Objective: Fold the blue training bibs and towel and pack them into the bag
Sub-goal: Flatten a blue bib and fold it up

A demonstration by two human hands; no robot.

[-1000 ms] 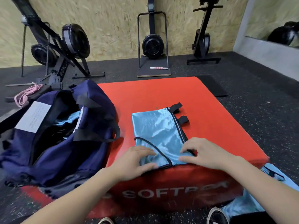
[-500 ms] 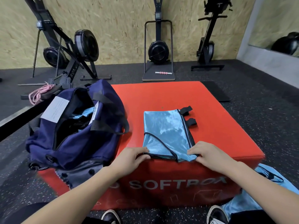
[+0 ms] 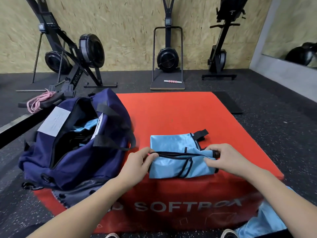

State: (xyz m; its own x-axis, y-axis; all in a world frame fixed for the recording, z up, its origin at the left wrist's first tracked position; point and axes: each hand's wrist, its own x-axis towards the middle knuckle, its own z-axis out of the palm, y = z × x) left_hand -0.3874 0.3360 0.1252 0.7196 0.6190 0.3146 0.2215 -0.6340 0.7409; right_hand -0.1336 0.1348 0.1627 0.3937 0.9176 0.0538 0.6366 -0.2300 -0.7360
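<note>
The light blue bib [image 3: 173, 145] lies on the near part of the red box [image 3: 180, 110], right of the bag, and its near edge is lifted and being turned over toward the far side. The left hand [image 3: 137, 162] pinches the black-trimmed edge at the fold's left end between thumb and curled fingers; the right hand [image 3: 224, 158] grips the right end the same way, fingers bent over the cloth. The navy bag [image 3: 72, 152] sits on the left of the box, touching its near-left corner, mouth open, with more blue cloth showing inside. More blue fabric [image 3: 264, 222] lies on the floor at the near right, beside the box.

The cloth looks slick, so I judge the fold could slide askew if the two hands do not carry it over evenly, and the loose black straps [image 3: 201, 133] at the far right corner could stick out of the folded bundle. The bib also sits close to the near edge of the box, where a slip could drop it to the floor.

Half a second ago the bib lay flat with both hands only pressing its near edge; now that edge is raised and doubled back, hiding the nearer half
</note>
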